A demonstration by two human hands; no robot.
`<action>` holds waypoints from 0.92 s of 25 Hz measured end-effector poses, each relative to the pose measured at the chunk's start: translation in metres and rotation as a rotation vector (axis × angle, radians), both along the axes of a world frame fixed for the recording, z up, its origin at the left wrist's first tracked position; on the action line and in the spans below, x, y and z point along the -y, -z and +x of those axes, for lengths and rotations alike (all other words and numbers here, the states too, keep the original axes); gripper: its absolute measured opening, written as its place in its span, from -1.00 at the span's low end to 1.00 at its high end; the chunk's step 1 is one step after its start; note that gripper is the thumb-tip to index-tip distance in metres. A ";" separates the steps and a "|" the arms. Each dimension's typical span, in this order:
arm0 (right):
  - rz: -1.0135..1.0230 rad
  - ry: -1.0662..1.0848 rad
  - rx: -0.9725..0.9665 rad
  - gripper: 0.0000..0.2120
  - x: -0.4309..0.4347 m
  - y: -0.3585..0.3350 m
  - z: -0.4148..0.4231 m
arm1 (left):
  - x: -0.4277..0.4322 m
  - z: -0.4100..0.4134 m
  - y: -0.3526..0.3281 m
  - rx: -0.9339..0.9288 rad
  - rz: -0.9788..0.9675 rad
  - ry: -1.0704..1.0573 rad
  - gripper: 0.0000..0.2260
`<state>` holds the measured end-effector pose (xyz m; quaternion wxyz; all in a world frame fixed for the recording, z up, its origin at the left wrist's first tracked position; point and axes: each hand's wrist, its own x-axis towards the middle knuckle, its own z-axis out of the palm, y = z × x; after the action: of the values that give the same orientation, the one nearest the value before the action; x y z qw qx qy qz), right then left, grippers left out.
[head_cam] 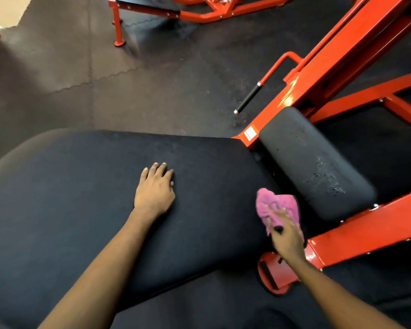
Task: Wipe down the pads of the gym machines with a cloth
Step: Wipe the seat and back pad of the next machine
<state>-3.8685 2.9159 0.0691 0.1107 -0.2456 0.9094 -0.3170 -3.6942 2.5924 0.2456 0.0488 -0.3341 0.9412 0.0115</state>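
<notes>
Two hands in view, one cloth, and two black pads on the near machine. The left hand (154, 191) lies flat on the large pad (81, 198), palm down, fingers straight and close together, holding nothing. Over on the right, the right hand (287, 238) grips the pink cloth (278, 205), bunched up at the right edge of the large pad, just beside the near end of the smaller pad (306, 157). That hand is smeared by blur, so the exact finger positions are hard to make out, and whether the cloth touches the smaller pad I cannot tell. The smaller pad slants away to the far left and carries scattered pale specks.

The large pad runs off the left and near edges. The red frame (356, 236) flanks the smaller pad, with one black-gripped handle (247, 98) sticking out on the far side and one round red foot (274, 273) partly hidden behind the right wrist. A second red machine (199, 13) sits far off, cut by the top edge, on the dark rubber floor (105, 79).
</notes>
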 end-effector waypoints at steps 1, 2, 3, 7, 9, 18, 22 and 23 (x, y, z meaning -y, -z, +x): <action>0.036 0.114 0.060 -0.56 0.006 -0.002 -0.006 | -0.005 0.010 -0.003 -0.005 -0.010 -0.003 -0.60; 0.066 0.232 0.130 -0.57 0.018 -0.005 -0.007 | -0.009 0.018 -0.006 -0.010 -0.018 -0.008 -0.60; 0.100 0.331 0.191 -0.57 0.036 -0.013 -0.002 | -0.012 0.026 -0.009 -0.019 -0.019 -0.014 -0.60; -0.039 0.045 0.074 -0.47 0.109 -0.061 0.074 | -0.007 0.053 -0.023 -0.069 -0.005 -0.040 -0.62; -0.133 -0.349 -0.043 -0.45 0.122 -0.094 0.134 | 0.007 0.064 -0.032 -0.083 -0.029 -0.060 -0.64; 0.020 -0.171 0.014 -0.48 0.108 -0.055 0.027 | 0.022 0.073 -0.036 -0.138 -0.084 -0.079 -0.72; 0.059 0.135 0.234 -0.50 0.159 -0.068 0.003 | 0.033 0.080 -0.040 -0.154 -0.079 -0.087 -0.70; -0.006 0.101 0.197 -0.51 0.179 -0.079 0.023 | 0.039 0.082 -0.043 -0.153 -0.091 -0.102 -0.69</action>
<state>-3.8456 2.7372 0.1477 0.1827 -0.1673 0.9044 -0.3475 -3.6117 2.5530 0.2889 -0.0390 -0.3818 0.9234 -0.0036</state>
